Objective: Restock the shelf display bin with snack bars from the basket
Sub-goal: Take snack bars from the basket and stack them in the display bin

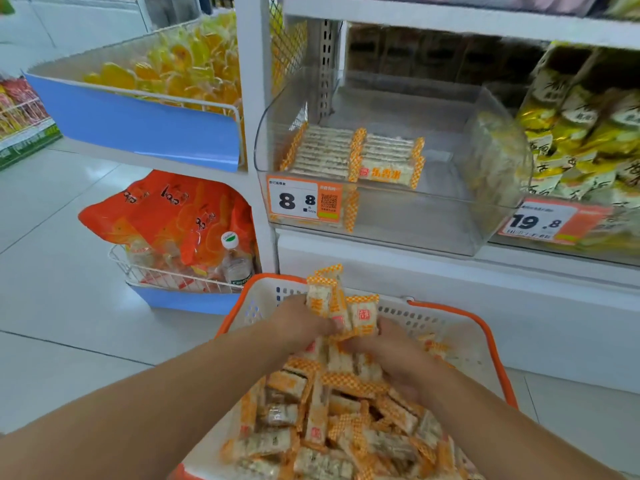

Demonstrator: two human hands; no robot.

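Note:
A white basket with an orange rim [485,327] stands on the floor below me, full of loose snack bars [332,417] in orange-checked wrappers. My left hand [298,323] and my right hand [391,351] meet above the pile and together grip an upright bunch of bars [341,306]. Above, on the white shelf, the clear display bin [495,188] holds two neat rows of the same bars [349,154] along its left half. Its right half is bare. An orange price tag reading 8.8 [301,200] sits on the bin's front.
A neighbouring bin of yellow and white packets [581,133] sits right of the display bin. To the left, a blue-fronted rack of yellow sweets [166,64] hangs over a wire rack [145,275] with orange bags and a water bottle [235,261]. Pale tiled floor spreads left.

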